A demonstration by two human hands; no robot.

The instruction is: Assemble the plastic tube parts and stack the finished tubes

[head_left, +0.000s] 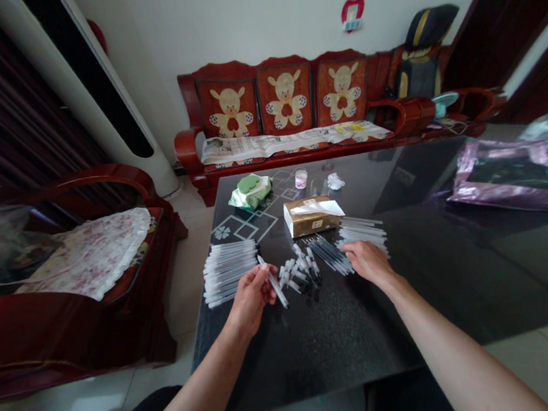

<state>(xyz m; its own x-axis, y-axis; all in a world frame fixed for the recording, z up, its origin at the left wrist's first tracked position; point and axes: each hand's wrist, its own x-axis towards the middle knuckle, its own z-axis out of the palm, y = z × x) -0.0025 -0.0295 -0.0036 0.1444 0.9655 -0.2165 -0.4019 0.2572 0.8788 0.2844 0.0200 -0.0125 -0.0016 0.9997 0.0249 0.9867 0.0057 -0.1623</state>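
I took the heap of short, clear-and-white plastic caps with black ends (301,268) as my dial's centre, twelve o'clock pointing away from the wearer. The left hand (254,293), between eight and nine, was clamped on a slim pen with a translucent white barrel and dark lower end (274,286), thumb against fingers; the pen slanted, its dark end toward five.

The right hand (367,261) sat at three, its fingertips at the near-left ends of a row of translucent white plastic tubes (365,227). I could not tell whether they were closed on anything. Thin dark refills (329,253) filled the narrow gap between that hand and the caps, so I had little sideways room there.

At nine, a stack of similar white tubes (229,270) lay near the left edge of the glossy black table (329,344). At one, a gold cardboard tissue box (301,226) bounded the work just beyond the refills. My widest room was toward six, where dark tabletop stretched to the near edge beneath both forearms. Between two and three, well apart, more tabletop ran to a pink-edged clear plastic bag (507,169).
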